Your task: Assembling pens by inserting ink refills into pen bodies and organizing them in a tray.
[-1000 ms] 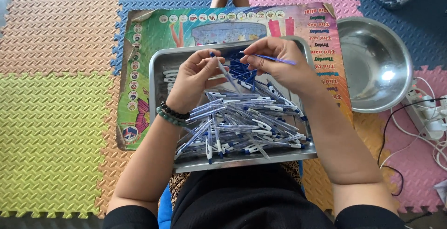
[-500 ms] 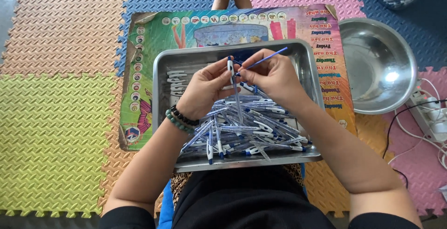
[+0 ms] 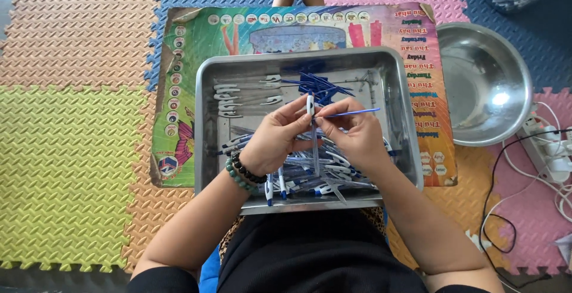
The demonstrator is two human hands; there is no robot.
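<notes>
A pen barrel (image 3: 311, 107), raised upright since a moment ago, is being pinched by the left hand (image 3: 275, 141); a refill (image 3: 351, 113) is being gripped by the right hand (image 3: 353, 138) over the tray (image 3: 205, 126), suggesting insertion.

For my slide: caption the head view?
Left hand holds a pen barrel, right hand a blue refill, over a steel tray.

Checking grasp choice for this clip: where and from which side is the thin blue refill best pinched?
Pinch the blue refill at its left end, beside the pen barrel in the left hand, as the right hand does. It lies nearly level, free end pointing right, so fingertips from below probably steady it.
</notes>
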